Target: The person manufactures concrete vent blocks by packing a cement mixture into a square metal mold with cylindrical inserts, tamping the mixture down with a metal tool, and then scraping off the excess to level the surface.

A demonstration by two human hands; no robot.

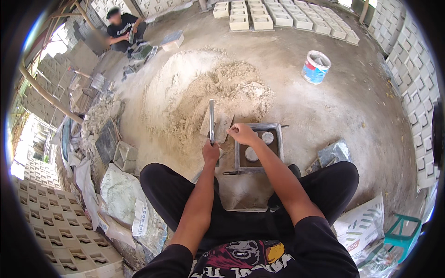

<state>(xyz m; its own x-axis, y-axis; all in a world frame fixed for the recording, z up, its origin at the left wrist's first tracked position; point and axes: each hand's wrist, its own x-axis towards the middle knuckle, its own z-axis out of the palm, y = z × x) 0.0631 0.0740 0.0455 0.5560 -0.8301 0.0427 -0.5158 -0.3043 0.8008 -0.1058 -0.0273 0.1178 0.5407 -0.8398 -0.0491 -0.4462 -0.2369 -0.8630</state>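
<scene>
My left hand (211, 153) is closed round the lower end of a narrow, straight metal bar (211, 118), which points away from me and may be a flat tool seen edge-on. Just right of it my right hand (243, 134) has its fingers drawn together; what they hold, if anything, is too small to make out. That hand is over the far left corner of a square metal mould (281, 141) with side handles. Inside the mould lie two round pale discs (267, 137). A greyish board or block (224, 125) rests between my hands and the sand pile.
Beyond my hands spreads a sandy heap (232, 85). A bucket (316, 67) stands far right, cast blocks (278, 16) in rows behind. Grey plates (334, 153) lie by my right knee, sacks (123, 192) at left, a green stool (402, 236) at right. Another person (121, 30) sits far left.
</scene>
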